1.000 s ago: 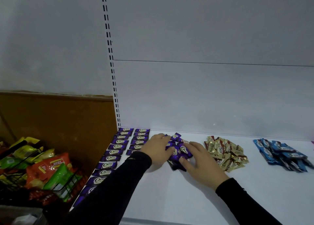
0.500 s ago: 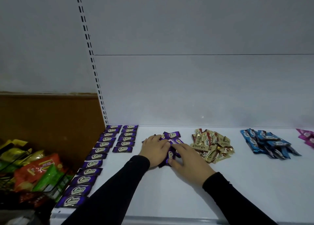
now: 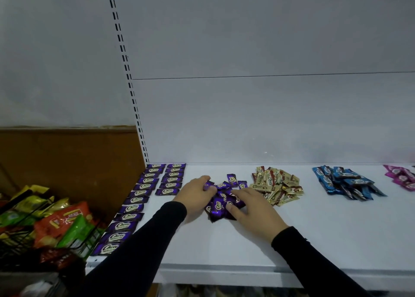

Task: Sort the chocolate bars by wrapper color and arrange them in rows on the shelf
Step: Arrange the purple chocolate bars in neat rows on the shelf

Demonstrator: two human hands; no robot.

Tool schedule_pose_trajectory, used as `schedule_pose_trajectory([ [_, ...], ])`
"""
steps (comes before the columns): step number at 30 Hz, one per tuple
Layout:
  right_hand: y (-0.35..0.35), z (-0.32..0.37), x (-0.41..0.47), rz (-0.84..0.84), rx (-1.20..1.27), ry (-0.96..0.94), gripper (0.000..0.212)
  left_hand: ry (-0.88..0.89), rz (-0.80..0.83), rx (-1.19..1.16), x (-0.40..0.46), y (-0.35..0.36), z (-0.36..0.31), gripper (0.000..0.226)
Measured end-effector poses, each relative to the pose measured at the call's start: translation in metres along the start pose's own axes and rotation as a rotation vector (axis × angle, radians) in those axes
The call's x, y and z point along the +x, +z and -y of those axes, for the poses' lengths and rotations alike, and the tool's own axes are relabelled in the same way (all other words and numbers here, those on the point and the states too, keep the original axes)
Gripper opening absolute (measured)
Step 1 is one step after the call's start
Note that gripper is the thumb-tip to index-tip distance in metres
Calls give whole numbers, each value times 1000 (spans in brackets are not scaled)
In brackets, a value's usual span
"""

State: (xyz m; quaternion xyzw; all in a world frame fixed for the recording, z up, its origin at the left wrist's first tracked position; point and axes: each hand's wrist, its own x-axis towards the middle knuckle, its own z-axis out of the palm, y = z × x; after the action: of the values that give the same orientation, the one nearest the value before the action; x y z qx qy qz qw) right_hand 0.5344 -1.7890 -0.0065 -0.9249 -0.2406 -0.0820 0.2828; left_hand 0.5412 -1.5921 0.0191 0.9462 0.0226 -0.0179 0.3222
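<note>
On the smooth white metal shelf (image 3: pixel 314 240), the left hand (image 3: pixel 197 195) and right hand (image 3: pixel 253 209), both in black sleeves, curl their fingers around a loose heap of glossy purple foil chocolate bars (image 3: pixel 221 201) from either side. Left of it lie two neat rows of flat purple bars (image 3: pixel 143 192). To the right sit crinkly gold-wrapped (image 3: pixel 277 185), blue-wrapped (image 3: pixel 345 183) and pink-wrapped (image 3: pixel 402 176) piles near the back wall.

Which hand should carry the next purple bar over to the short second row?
Left, probably. The left hand sits on the loose purple pile's left edge, nearest the shorter purple row. The right hand lies on the pile's far side, beside the gold pile.
</note>
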Motion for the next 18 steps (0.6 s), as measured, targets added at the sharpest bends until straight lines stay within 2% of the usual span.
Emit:
schedule_pose_trajectory([
  [3, 1, 1, 3, 60, -11, 38, 35, -90, 47, 292, -5, 8, -7, 75],
  [6, 3, -1, 8, 107, 39, 88, 28, -141, 108, 303, -6, 12, -15, 93],
  [9, -2, -3, 10, 160, 224, 151, 32, -142, 133, 239, -1, 12, -17, 89],
  [13, -6, -4, 13, 199, 353, 174, 35, -105, 90, 190, -5, 21, -22, 84],
  [15, -7, -3, 15, 105, 367, 185, 29, -92, 77, 187, -6, 22, -24, 79],
  [18, -5, -6, 16, -84, 155, 166, 23, -100, 67, 122, -4, 20, -23, 71],
])
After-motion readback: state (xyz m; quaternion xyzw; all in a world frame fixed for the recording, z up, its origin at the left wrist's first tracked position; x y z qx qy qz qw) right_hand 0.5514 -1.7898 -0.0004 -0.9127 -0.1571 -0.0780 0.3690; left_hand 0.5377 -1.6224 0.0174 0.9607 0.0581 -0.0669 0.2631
